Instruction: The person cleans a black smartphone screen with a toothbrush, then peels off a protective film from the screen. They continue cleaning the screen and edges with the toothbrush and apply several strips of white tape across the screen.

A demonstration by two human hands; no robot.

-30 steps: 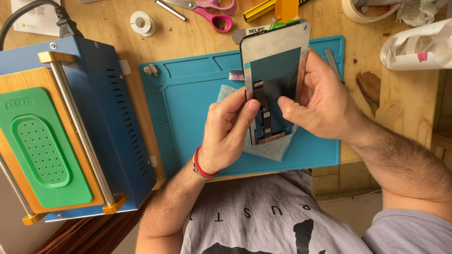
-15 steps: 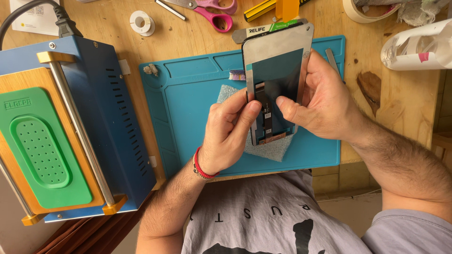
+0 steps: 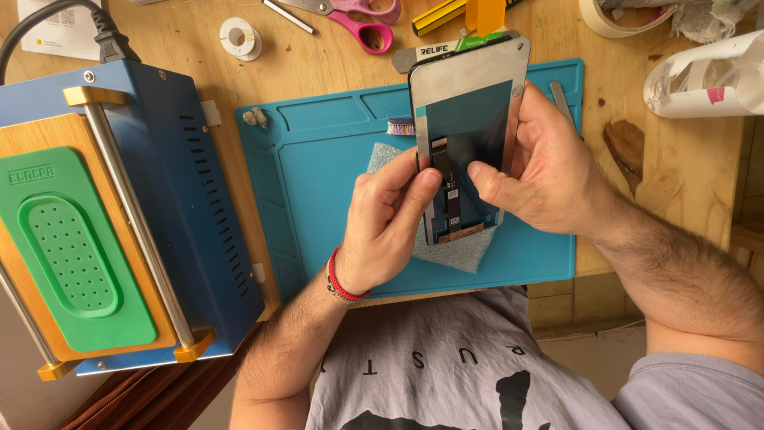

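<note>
Gripping the phone screen assembly [image 3: 468,135] above the blue mat [image 3: 318,199], left hand [image 3: 390,231] pinches its seven-o'clock edge, right hand [image 3: 541,171] clasps three-o'clock; flex cable inspection seems underway.

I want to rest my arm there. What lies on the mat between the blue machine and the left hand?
In the head view, only bare blue mat lies between the blue machine and the left hand.
</note>
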